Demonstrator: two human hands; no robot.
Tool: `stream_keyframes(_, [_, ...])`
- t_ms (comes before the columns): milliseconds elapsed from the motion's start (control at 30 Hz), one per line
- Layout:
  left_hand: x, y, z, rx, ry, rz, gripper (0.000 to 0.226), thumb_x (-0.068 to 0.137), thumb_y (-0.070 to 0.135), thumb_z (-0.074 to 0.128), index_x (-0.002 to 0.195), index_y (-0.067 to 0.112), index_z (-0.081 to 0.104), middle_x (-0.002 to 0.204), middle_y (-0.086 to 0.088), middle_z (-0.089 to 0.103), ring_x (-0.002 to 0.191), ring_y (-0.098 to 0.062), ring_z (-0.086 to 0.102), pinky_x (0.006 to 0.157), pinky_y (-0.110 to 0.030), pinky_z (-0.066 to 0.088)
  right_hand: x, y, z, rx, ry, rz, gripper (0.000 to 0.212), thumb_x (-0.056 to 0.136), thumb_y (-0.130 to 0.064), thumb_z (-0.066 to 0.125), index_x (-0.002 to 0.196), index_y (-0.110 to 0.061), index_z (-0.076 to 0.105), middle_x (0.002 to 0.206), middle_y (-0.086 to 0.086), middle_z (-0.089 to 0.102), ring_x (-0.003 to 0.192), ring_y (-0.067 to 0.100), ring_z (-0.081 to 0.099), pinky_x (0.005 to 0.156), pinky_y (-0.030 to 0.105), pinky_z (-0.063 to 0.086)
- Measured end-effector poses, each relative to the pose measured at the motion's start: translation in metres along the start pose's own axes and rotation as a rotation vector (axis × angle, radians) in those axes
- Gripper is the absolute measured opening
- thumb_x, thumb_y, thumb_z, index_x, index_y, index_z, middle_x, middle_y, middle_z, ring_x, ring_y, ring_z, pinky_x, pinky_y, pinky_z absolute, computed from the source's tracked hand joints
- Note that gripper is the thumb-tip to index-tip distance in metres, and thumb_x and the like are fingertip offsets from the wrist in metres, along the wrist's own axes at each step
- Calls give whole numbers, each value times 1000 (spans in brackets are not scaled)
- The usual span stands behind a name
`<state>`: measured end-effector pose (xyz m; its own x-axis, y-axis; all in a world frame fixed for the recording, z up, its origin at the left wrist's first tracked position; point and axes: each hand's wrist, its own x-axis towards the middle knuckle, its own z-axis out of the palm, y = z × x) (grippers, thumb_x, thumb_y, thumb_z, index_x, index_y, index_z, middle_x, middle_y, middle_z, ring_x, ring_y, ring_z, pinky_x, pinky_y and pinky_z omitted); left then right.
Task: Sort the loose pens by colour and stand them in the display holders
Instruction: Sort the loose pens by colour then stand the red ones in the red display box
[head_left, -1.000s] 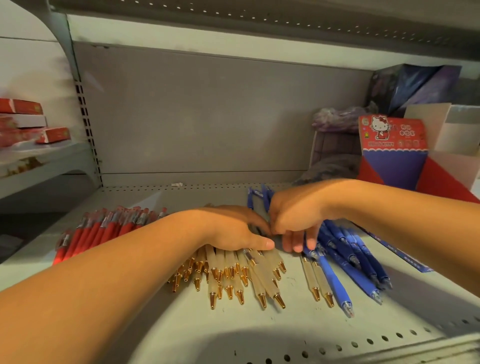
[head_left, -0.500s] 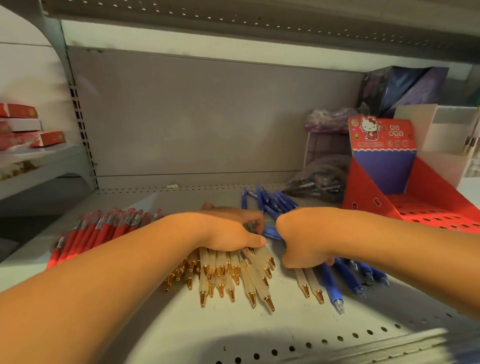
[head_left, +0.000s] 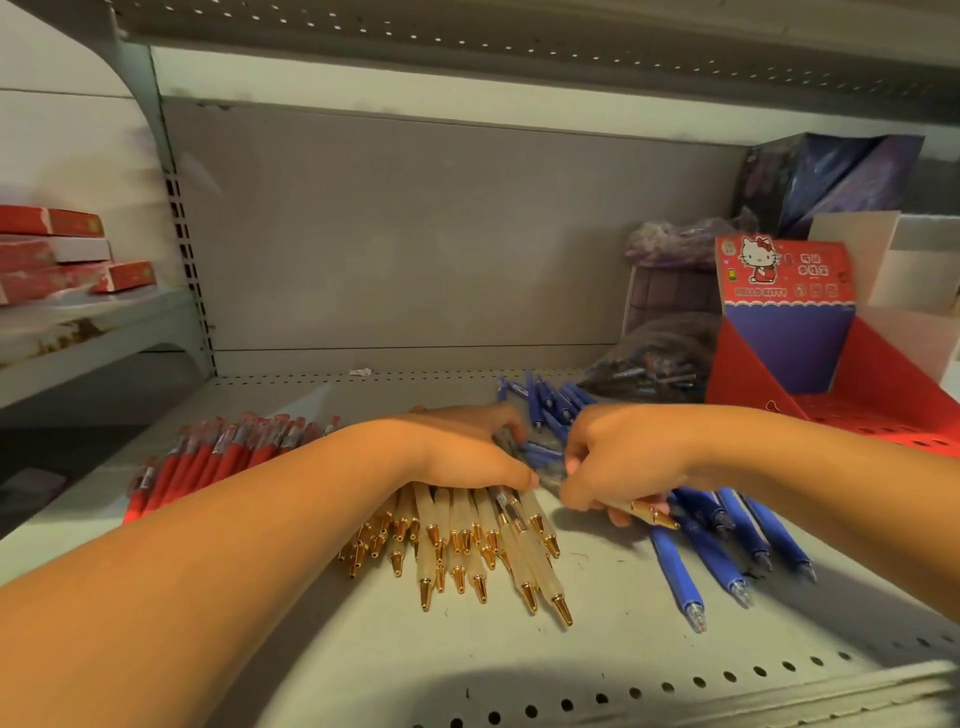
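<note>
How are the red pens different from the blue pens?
The red pens lie packed side by side at the left; the blue pens are fanned out loosely at the right. No hand touches the red pens; the right hand covers some blue pens. Both lie flat on the shelf.

Presses left hand palm-down on a fanned heap of frosted cream plastic pens with gold tips, centre frame. Grips a small bunch of gold-tipped pens in right hand, just right of centre. Left: heaped red plastic pens. Right: scattered blue plastic pens, then a red cardboard display holder. Underneath, grey perforated metal shelf.
</note>
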<state>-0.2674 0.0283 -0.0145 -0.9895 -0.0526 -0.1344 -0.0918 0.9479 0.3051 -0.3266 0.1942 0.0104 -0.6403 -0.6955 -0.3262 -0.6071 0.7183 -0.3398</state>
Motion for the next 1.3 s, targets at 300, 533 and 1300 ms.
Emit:
stream_keyframes(300, [1, -2, -2, -116, 73, 18, 32, 105, 28, 34, 127, 23, 56, 110, -3, 63, 98, -19, 59, 85, -32, 48, 7, -11, 17, 227, 167, -226, 31, 87, -32, 71, 108, -24, 51, 67, 1, 70, 43, 10, 58, 49, 21, 49])
stream_keyframes(533, [6, -4, 4, -120, 145, -52, 46, 103, 54, 28, 140, 31, 44, 121, 3, 56, 94, -10, 53, 74, -25, 39, 9, 8, 27, 196, 309, -330, 40, 81, -51, 72, 103, -34, 43, 86, 1, 71, 58, 1, 63, 60, 25, 55])
stream_keyframes(1300, [-1, -19, -11, -166, 197, 6, 22, 96, 17, 58, 101, 37, 62, 100, 21, 60, 95, 3, 56, 91, -22, 45, -5, 35, 35, 59, 22, -629, 95, 56, -79, 75, 135, -68, 22, 123, -43, 34, 117, -16, 41, 91, 15, 46])
